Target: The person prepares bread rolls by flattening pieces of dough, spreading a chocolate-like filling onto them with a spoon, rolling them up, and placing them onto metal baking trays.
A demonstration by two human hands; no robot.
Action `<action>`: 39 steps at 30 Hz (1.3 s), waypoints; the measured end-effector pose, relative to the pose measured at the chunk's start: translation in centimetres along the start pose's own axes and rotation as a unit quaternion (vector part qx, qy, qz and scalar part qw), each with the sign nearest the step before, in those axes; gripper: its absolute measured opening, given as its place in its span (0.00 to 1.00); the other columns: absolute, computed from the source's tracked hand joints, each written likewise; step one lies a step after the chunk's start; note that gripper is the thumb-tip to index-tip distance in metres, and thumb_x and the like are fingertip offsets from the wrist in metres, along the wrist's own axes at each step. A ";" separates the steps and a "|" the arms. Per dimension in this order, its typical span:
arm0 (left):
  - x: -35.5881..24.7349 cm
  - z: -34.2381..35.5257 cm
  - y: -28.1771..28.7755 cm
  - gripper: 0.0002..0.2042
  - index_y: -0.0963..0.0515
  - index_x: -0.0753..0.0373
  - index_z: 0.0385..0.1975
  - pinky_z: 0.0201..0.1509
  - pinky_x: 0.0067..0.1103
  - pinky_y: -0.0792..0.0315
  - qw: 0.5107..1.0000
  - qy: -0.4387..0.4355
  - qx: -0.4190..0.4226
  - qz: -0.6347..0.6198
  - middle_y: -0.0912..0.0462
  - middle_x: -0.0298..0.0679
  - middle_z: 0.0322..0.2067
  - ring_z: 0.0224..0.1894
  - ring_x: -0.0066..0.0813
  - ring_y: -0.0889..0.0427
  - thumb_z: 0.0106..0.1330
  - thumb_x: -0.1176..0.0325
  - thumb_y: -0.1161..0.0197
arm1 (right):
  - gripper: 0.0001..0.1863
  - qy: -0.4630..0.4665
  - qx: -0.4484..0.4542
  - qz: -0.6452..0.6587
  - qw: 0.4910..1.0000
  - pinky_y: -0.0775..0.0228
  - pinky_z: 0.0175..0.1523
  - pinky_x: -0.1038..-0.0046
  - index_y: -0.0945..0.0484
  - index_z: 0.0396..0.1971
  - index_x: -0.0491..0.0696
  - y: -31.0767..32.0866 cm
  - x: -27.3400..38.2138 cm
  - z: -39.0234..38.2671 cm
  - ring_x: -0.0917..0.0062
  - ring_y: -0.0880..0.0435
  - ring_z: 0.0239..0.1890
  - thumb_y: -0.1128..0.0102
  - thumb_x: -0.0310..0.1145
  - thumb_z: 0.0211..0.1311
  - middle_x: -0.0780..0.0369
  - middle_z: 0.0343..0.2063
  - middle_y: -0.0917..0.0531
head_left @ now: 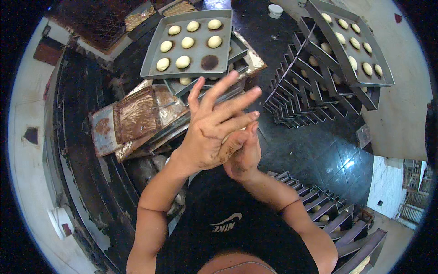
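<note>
My left hand [214, 128] is palm down over my right hand [244, 155], its fingers stretched and spread. My right hand is cupped beneath, fingers curled round a small pale piece [239, 129], mostly hidden between the two palms and too covered to identify. Just beyond my fingertips lies a square metal tray [150, 66] with several pale dough balls [182, 61] and a dark, vacant round spot at its lower right.
More trays are stacked crosswise under that one and in a tall pile [310, 59] at right, also bearing dough. Rusty pans [137, 116] lie at left. Another tray stack [351, 239] stands near my right elbow. A white bucket [275, 11] is on the dark floor behind.
</note>
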State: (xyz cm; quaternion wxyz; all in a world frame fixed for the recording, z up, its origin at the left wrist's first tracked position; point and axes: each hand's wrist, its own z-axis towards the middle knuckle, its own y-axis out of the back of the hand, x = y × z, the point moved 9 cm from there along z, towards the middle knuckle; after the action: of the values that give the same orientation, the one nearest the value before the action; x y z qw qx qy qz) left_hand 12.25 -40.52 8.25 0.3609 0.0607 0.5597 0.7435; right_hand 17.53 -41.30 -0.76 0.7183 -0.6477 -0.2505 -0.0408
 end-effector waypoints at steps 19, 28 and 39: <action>-0.3 4.1 1.8 0.14 0.11 0.61 0.43 0.39 0.23 0.23 0.954 -0.014 -0.129 -0.269 0.15 0.40 0.35 0.36 0.33 0.16 0.57 0.70 0.23 | 0.21 0.117 -0.006 -0.115 0.986 0.33 0.71 0.58 0.23 0.47 0.35 -2.2 9.9 4.2 0.58 0.21 0.62 0.53 0.41 0.78 0.42 0.57 0.20; 1.9 3.9 0.1 0.10 0.13 0.61 0.38 0.40 0.25 0.20 0.919 0.018 -0.222 -0.325 0.14 0.42 0.37 0.36 0.34 0.13 0.59 0.69 0.23 | 0.13 0.388 0.047 -0.308 0.867 0.26 0.67 0.53 0.24 0.49 0.37 -1.9 11.7 3.8 0.49 0.22 0.63 0.51 0.31 0.78 0.47 0.54 0.22; 5.7 6.0 -1.1 0.28 0.21 0.54 0.59 0.70 0.40 0.35 0.957 0.095 -0.159 -0.225 0.21 0.45 0.56 0.67 0.46 0.27 0.56 0.70 0.22 | 0.17 0.074 0.001 -0.070 0.995 0.20 0.59 0.61 0.22 0.47 0.37 3.9 6.2 8.8 0.59 0.17 0.55 0.46 0.38 0.77 0.48 0.52 0.18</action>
State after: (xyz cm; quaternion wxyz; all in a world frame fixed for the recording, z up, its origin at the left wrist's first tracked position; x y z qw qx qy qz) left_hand 11.55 -32.23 7.71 0.4692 -0.1955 0.4648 0.7250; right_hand 21.72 -30.70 -1.46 0.7311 -0.6228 -0.2414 -0.1389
